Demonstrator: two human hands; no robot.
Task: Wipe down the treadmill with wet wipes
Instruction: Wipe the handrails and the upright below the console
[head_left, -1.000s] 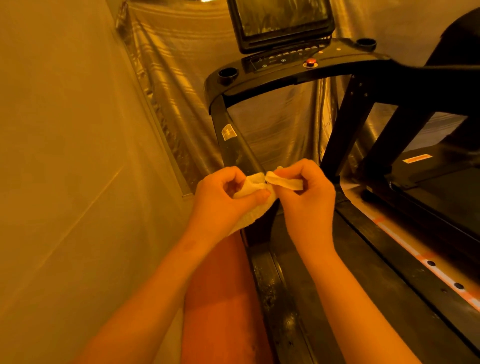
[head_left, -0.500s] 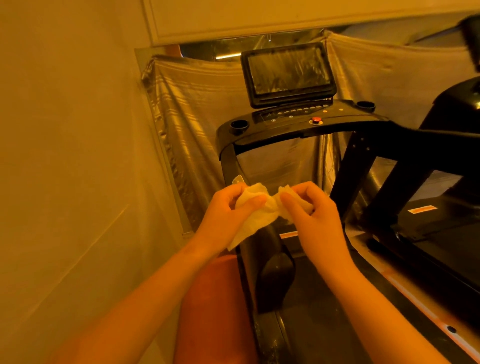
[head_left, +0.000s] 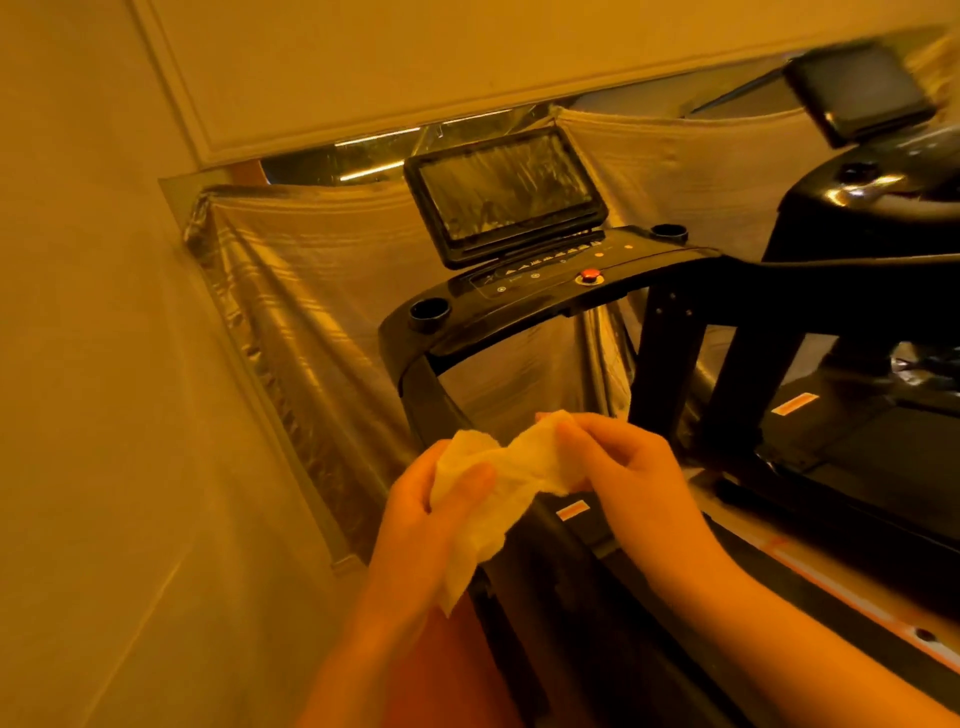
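Observation:
A crumpled white wet wipe (head_left: 506, 488) is held between both hands in front of me. My left hand (head_left: 426, 525) grips its left part, thumb across the cloth. My right hand (head_left: 631, 467) pinches its right end. Behind them stands the black treadmill, with its console (head_left: 540, 296), a dark screen (head_left: 506, 195), a red stop button (head_left: 589, 274) and a left upright (head_left: 431, 410). The wipe hangs above the treadmill's left side rail, apart from it.
A plain wall (head_left: 104, 415) runs close on the left. Shiny plastic sheeting (head_left: 322, 322) hangs behind the console. A second treadmill (head_left: 872, 218) stands to the right, its deck (head_left: 857, 447) beside mine. An orange-red strip of floor (head_left: 457, 675) lies under my left forearm.
The view has tilted upward, showing more of the screen and wall. Both hands have spread the wipe a little wider and keep hold of it.

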